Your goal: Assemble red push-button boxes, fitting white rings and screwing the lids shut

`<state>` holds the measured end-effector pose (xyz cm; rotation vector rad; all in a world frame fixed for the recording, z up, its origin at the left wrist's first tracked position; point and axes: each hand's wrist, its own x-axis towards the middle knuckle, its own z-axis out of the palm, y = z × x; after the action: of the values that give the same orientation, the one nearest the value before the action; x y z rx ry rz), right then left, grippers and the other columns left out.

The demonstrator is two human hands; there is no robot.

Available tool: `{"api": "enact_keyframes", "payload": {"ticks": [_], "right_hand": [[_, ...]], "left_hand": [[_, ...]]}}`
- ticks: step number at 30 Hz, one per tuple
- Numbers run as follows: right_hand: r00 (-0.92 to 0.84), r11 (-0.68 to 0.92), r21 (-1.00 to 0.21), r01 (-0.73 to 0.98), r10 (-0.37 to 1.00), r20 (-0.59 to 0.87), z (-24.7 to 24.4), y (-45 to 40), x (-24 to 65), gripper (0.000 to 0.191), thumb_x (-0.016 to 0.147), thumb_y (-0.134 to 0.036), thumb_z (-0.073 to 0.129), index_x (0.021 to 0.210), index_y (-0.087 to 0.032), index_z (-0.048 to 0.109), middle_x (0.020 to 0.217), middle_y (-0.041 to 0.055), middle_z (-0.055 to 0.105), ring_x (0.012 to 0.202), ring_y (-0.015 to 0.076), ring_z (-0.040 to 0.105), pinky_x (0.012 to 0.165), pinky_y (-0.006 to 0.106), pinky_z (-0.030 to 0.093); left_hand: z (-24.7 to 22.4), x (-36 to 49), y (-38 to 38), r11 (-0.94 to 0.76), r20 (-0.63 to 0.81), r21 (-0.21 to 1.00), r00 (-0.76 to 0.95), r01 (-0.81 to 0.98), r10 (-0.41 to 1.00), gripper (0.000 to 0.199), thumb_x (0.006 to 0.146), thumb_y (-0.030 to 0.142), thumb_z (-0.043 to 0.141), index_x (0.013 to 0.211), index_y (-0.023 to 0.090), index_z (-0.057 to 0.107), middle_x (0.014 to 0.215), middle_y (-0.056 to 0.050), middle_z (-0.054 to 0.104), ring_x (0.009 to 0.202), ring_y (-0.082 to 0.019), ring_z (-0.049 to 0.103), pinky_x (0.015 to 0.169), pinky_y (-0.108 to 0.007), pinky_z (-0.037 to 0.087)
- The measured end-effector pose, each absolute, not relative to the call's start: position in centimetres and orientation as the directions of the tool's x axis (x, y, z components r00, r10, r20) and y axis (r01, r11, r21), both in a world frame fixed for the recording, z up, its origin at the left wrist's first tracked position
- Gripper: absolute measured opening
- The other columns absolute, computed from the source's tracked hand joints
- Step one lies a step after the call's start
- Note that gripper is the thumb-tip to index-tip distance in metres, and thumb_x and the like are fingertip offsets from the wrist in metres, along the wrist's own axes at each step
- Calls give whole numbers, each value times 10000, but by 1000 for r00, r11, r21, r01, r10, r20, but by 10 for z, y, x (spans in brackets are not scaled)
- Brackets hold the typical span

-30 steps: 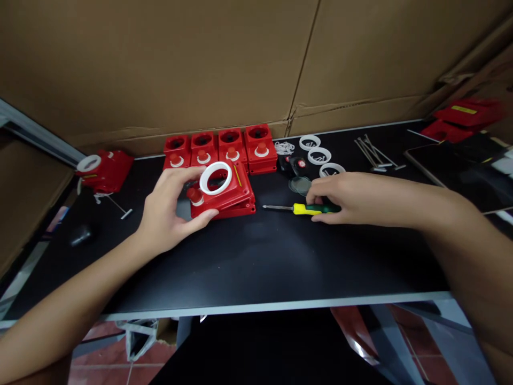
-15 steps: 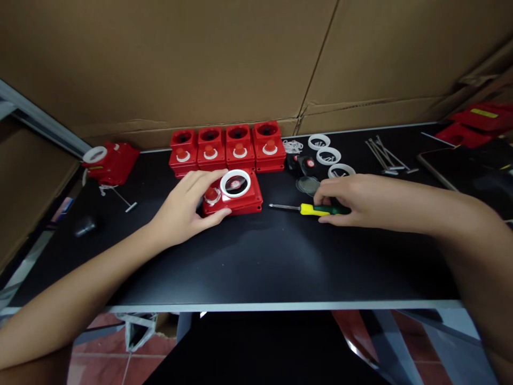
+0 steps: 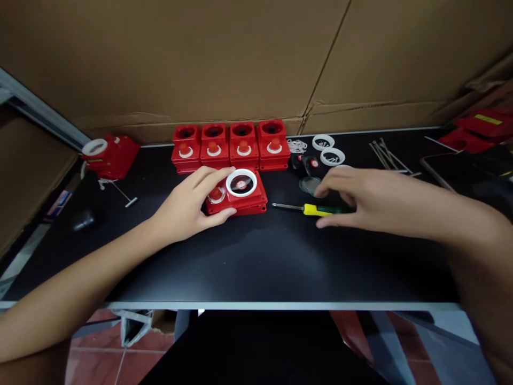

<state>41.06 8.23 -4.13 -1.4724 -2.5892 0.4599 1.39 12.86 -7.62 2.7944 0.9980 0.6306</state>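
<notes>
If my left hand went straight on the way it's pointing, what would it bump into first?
The red box under the white ring: it sits in the curve of your left hand, straight ahead of the palm. Any gap there is hard to judge.

Dim, soft light, darkening towards the corners; a faint sheen lies mid-frame on the black table [image 3: 272,267], and the screwdriver [image 3: 310,209] shows a pale metallic glint. Wide-angle stretch pulls the frame's sides; the right edge looks soft
</notes>
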Motion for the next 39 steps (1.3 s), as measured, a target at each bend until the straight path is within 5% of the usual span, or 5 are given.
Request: {"api": "enact_keyframes", "payload": {"ticks": [3,8,12,20,39], "right_hand": [[-555,587,-277,761,810,191,-26,77,381,554,1082,-662,566,1359,-216,742,1364,138,711,1078,234,707,928,397,585],[-761,804,-11,594,567,315,-19,88,327,521,1109,-433,563,1535,-148,657,1599,176,598,1431,333,603,1224,542,539],[-811,854,100,510,440,385,-32,101,312,370,1114,-374,572,1357,-140,726,1532,167,635,1375,294,627,1176,486,575],[-788,893,65,446,358,501,-50,105,316,269,1059,-289,684,1255,-116,747,1446,158,676,1308,267,665,1102,434,632],[-754,869,-27,494,443,485,-57,103,316,305,1086,-330,655,1308,-135,728,1469,146,657,1322,230,685,1068,378,678]], "left_hand": [[-77,13,128,-795,368,235,706,559,605,662,1111,521,673,1663,187,525,1426,-148,701,1224,-300,731,1090,-443,634],[-80,13,126,-807,386,245,710,537,590,684,1108,513,683,1684,190,506,1431,-150,687,1237,-310,731,1112,-450,635],[-84,13,124,-827,407,250,720,504,561,672,1109,490,693,1671,168,514,1435,-170,685,1271,-322,729,1127,-453,635],[-88,14,119,-850,458,264,716,456,526,646,1113,437,711,1668,183,501,1421,-148,699,1231,-279,756,1096,-401,660],[-83,17,121,-879,474,231,741,417,476,621,1102,349,726,1650,165,497,1470,-177,689,1294,-303,743,1132,-412,644]]}}
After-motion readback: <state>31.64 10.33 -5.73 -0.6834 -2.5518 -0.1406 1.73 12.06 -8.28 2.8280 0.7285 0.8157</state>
